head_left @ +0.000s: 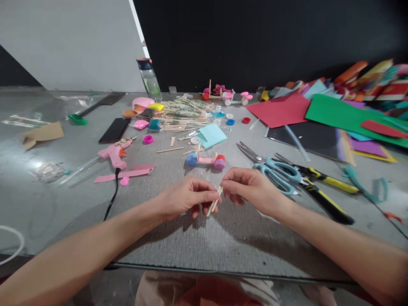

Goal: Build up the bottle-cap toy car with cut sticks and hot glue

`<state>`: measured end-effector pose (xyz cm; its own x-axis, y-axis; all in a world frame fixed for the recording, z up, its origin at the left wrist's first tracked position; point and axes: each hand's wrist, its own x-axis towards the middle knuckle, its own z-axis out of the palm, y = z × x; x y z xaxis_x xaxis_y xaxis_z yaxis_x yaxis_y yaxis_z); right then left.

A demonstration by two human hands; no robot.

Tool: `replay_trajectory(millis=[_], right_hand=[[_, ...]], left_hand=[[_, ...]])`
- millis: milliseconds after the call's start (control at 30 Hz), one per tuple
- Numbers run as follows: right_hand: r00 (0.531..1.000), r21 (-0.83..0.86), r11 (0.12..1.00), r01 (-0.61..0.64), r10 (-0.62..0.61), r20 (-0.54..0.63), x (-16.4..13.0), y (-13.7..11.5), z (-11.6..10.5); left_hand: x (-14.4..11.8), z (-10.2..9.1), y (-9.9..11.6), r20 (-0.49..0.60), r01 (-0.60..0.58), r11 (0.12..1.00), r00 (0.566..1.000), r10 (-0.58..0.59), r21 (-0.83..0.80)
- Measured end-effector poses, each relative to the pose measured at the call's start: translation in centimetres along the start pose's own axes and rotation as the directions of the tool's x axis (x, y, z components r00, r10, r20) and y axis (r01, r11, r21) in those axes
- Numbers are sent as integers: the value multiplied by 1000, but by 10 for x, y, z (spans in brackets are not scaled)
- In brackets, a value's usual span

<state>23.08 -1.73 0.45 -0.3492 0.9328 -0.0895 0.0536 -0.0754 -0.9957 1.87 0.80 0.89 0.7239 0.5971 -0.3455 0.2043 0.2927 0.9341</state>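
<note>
Pinching wooden sticks point(214, 205) b/w thumb and fingers, that's my L hand point(185, 197), and it looks a tidy hold from my remote seat! At least 2 sticks, side by side, slanted, lower ends poking out past the thumb over the near part of the table point(178, 248); can't tell if the tips touch it.

R hand point(253, 189) is right up at the upper ends, fingertips bunched together; can't tell from my feed how firmly, if at all, they grip.

Handling, IMO: v. light, stiff, dry wood, so low slip risk, but thin, might snap if bent hard. I'd take them mid-length, thumb vs. index, squeezing across the lot so they don't slide past each other; R fingertips for steadying the ends only.

Outward we go! Just beyond the hands, a small wheeled model point(206, 160). Off R, blue-handled scissors point(259, 160) and yellow-black pliers point(334, 182). Off L, a pink glue gun point(114, 156) on its side. Farther back, folded light-blue paper point(214, 135), then a stick pile point(186, 106), w/ a red sheet point(279, 110) and green sheet point(344, 114) far R.
</note>
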Motion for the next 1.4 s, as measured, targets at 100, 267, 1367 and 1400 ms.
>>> replay_trajectory(millis=[100, 267, 1367, 1400], right_hand=[[1000, 13, 1000, -11, 10, 10, -1, 0, 3], [996, 114, 993, -43, 33, 83, -4, -2, 7], [989, 128, 981, -147, 146, 12, 4, 4, 15], [989, 126, 981, -150, 149, 24, 5, 5, 16]], left_hand=[[-1, 1, -1, 15, 11, 999, 1000, -10, -48], [-4, 3, -3, 6, 9, 999, 1000, -8, -51], [-5, 5, -14, -66, 37, 997, 997, -32, 61], [-5, 5, -14, -67, 39, 997, 997, -34, 72]])
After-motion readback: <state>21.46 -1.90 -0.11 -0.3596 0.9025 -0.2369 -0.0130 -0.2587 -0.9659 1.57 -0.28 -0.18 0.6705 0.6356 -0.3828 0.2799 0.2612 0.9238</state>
